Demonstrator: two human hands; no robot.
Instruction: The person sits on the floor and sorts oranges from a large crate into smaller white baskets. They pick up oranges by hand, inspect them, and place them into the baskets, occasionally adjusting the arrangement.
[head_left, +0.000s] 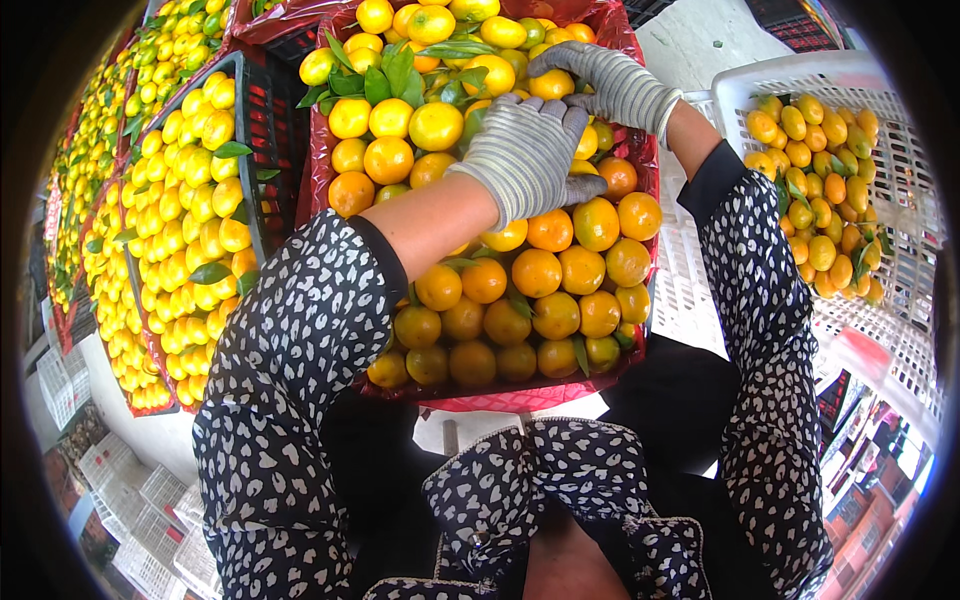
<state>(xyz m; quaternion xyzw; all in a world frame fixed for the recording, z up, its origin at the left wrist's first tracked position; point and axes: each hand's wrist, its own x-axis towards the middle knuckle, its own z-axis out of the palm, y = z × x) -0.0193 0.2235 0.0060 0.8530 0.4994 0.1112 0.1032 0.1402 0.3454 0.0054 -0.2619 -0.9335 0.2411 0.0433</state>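
A crate lined with red plastic film (651, 225) stands before me, full of orange-yellow mandarins (551, 229) in stacked rows. Both hands wear grey-and-white striped knit gloves. My left hand (521, 157) lies palm down over the fruit in the middle of the crate, thumb spread toward the near rows; what is under its palm is hidden. Beyond it, at the crate's right side, my right hand (619, 86) has its fingers and thumb around a mandarin (551, 84). Green leaves (397, 75) lie among the fruit at the far left of the crate.
At my left, more crates of mandarins (184, 195) stand close by, one with a black plastic wall (251, 150). To the right, a white slatted plastic basket (795, 71) holds small oval orange fruit (817, 187). Empty-looking white crates (142, 510) sit at the lower left.
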